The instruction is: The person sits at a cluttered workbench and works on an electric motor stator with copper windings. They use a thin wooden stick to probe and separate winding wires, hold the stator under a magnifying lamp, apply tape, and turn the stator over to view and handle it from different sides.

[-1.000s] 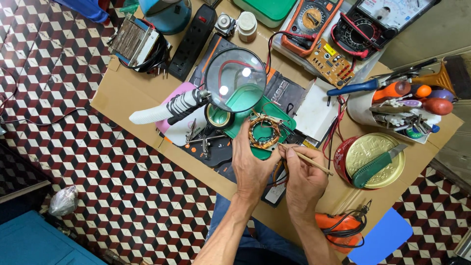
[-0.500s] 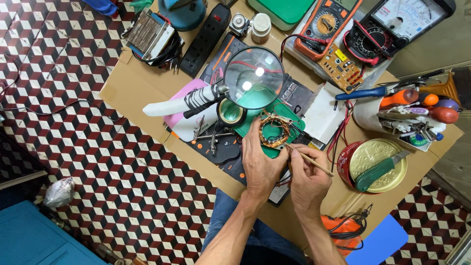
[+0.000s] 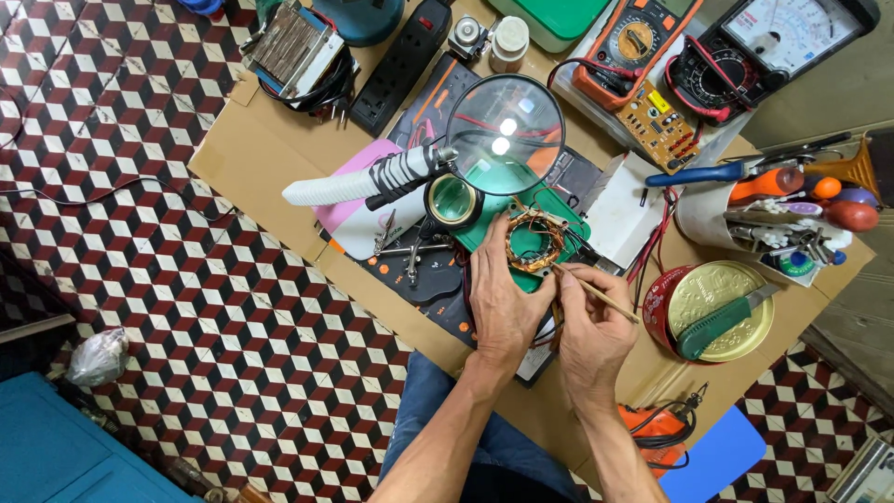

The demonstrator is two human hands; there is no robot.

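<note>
Cardboard-covered bench [image 3: 270,158] sits diagonal over checkered floor tiles [image 3: 186,307]; bare cardboard only along the left edge, everything else packed tight. Far edge: black power strip [image 3: 399,67], orange multimeter [image 3: 633,42], black analog meter [image 3: 782,37], yellow circuit board [image 3: 659,126] just below them. Right edge: white cup [image 3: 745,219] crammed with tools, round red tin with gold lid [image 3: 712,307], a green-handled knife [image 3: 722,321] lying on the lid. Round magnifier [image 3: 503,135] on a white-wrapped arm stands above the green mat [image 3: 503,233]. Copper-wound coil ring [image 3: 534,244] lies on that mat, dead centre. Left hand [image 3: 503,298]: fingers curled onto the ring's near-left rim, pinning it. Right hand [image 3: 591,331]: fingers closed on a thin wooden stick [image 3: 596,293], tip at the ring's right edge. Hands nearly touching, little room between them.
</note>
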